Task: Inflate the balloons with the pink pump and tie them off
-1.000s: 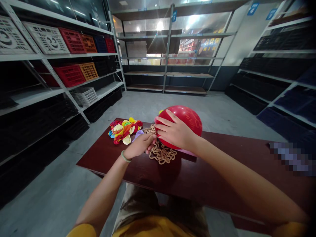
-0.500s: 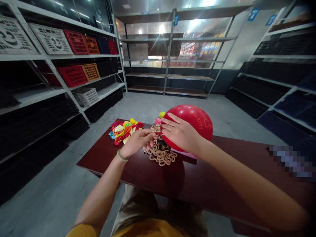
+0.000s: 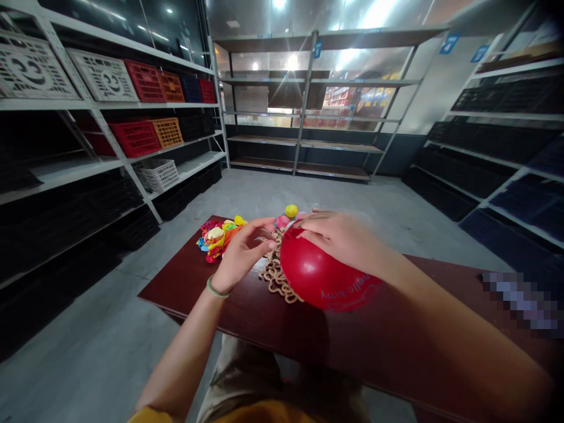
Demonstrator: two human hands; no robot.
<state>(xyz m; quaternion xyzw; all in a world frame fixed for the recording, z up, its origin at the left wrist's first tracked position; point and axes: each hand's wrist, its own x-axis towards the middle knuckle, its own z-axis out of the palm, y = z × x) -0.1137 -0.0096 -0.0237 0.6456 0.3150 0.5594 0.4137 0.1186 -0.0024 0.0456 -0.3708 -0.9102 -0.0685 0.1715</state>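
The right hand (image 3: 337, 235) lies over the top of a red balloon (image 3: 315, 270), its fingers bent closely around the upper side by the neck and holding it; blur hides exactly how the fingertips sit. The inflated balloon is tilted, its neck toward the upper left and its printed lettering (dark, partly smeared by motion) low on the right. It stands above the brown surface (image 3: 185, 288), in front of the person and overlapping the right part of a tan looped chain (image 3: 275, 279).

The left hand (image 3: 242, 252), with a pale green band (image 3: 215, 288) at its wrist, is just left of the balloon. Its fingers are parted from the thumb with a wide gap, and nothing shows in its grasp.

Left of that hand lies a heap of colorful limp balloons (image 3: 215, 235). Beyond the chain are a pink ball (image 3: 282, 222) and a yellow ball (image 3: 291, 210). Crates (image 3: 136, 139) fill shelves farther left.
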